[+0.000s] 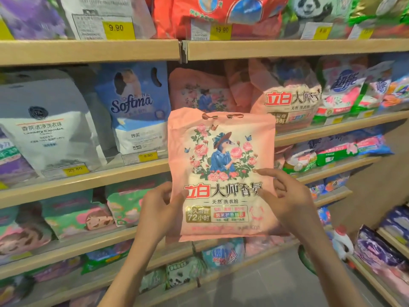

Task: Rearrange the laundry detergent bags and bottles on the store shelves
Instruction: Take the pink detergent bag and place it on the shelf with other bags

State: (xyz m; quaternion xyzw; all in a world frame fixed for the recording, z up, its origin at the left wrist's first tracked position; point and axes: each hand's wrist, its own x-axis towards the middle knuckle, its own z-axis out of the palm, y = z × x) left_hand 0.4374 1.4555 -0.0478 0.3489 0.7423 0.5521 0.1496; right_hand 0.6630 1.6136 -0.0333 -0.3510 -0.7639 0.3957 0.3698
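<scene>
Holding a pink washing-powder bag (221, 173) upright before the wooden shelves (88, 185), the person grips its lower left edge with the curled fingers (164, 192) of the left hand (159, 209) and pinches its right edge with the right hand (287, 196), matching pink bags (287, 100) standing on the shelf behind.

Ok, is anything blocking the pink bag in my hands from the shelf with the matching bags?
Nothing visible in between. The pink bag hangs in open air before that shelf; matching bags already lean there.
</scene>
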